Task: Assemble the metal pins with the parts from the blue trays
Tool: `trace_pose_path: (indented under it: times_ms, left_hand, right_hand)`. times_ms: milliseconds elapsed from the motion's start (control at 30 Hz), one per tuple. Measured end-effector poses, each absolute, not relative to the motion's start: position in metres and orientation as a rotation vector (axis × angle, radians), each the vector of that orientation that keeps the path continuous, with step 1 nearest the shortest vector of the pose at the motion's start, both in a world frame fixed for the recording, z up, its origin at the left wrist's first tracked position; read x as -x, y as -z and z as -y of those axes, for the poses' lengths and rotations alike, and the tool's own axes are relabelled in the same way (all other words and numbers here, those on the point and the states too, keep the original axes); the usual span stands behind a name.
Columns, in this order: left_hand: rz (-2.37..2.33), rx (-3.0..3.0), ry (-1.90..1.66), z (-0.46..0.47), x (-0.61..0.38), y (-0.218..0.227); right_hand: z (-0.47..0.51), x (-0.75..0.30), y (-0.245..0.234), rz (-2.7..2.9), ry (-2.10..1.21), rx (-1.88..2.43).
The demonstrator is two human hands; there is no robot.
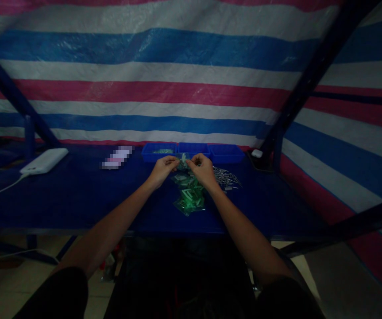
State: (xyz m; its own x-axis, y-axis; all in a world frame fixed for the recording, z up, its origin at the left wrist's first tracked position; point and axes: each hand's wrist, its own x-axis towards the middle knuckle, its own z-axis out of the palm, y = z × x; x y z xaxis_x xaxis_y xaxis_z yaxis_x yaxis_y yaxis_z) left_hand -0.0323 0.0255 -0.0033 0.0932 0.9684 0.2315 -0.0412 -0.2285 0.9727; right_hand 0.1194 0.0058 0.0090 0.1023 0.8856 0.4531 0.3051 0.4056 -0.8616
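Between my two hands, just in front of the blue trays, is a small clear plastic bag (184,162) with pale bits in it. My left hand (163,169) pinches its left side, fingers closed. On the other side my right hand (202,168) grips the bag between thumb and fingers. Below them lies a heap of small clear bags (190,197) holding greenish-white pieces. Just right of my right hand, thin metal pins (226,178) are scattered in a loose pile, partly hidden by that hand.
Three blue trays (226,153) stand along the back; the left one holds small greenish pieces. A white power bank (44,161) with a cable lies at left, near a blurred-out flat item (117,157). At right, a small white case (256,153) rests on a dark object beside the frame post.
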Motion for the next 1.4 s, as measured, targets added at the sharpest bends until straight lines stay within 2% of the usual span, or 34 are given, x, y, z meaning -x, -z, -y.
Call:
trace_pose_path:
  times_ms: [333,567,833,933,1133,1400]
  left_hand:
    - [-1.017,-1.533,-1.362,-0.024,0.034,-0.001]
    - [-1.147,-2.191,-1.365,-0.025,0.045,-0.004]
    - [-1.078,-2.496,-1.39,-0.02,0.048,-0.008]
    - [-1.064,-2.546,-1.399,-0.02,0.048,-0.008]
    - [-1.095,-2.523,-1.477,-0.019,0.047,-0.01]
    - [-1.059,-2.442,-1.574,-0.014,0.041,-0.012]
  right_hand:
    - [-0.009,-0.125,-0.009,1.548,-0.615,1.217]
    - [-0.009,-0.131,-0.008,1.856,-0.371,1.41]
    - [-0.004,-0.129,-0.009,2.043,-0.324,1.371]
    - [-0.004,-0.13,-0.01,2.063,-0.439,1.295]
    - [-0.013,-0.129,-0.003,1.781,-0.997,1.113]
    - [-0.01,-0.119,-0.001,1.621,-1.092,1.09]
